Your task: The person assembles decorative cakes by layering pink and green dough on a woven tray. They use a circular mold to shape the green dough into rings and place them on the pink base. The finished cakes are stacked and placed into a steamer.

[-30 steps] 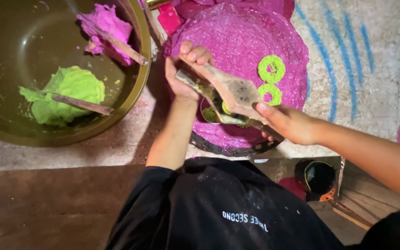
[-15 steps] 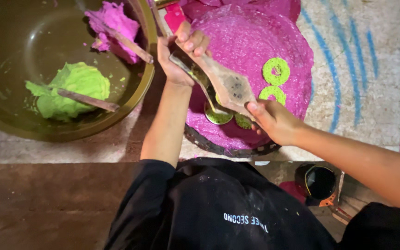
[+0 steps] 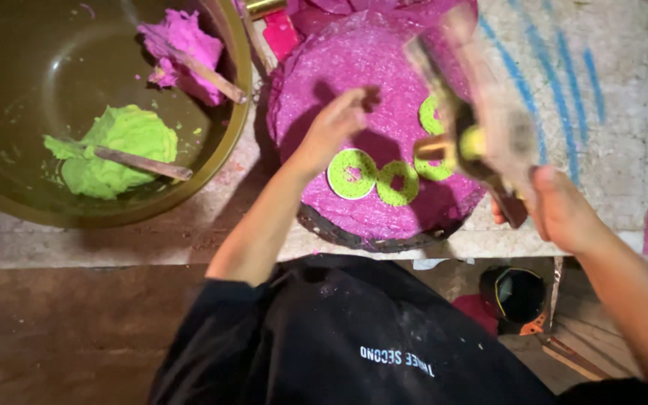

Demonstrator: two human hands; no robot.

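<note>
Your right hand (image 3: 560,210) has its fingers closed around one blurry wooden tool (image 3: 474,127), and your left hand (image 3: 335,127) hovers with loose fingers over the pink round (image 3: 361,67). Three green rings (image 3: 352,173) lie on that round. On the desk (image 3: 624,150), one bowl (image 3: 9,202) holds one green lump (image 3: 118,146), one pink lump (image 3: 181,45) and two sticks (image 3: 144,162).

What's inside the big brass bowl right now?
The brass bowl holds a green paste lump and a pink paste lump, each with a wooden stick in it. The sticks' buried ends are hidden.
</note>
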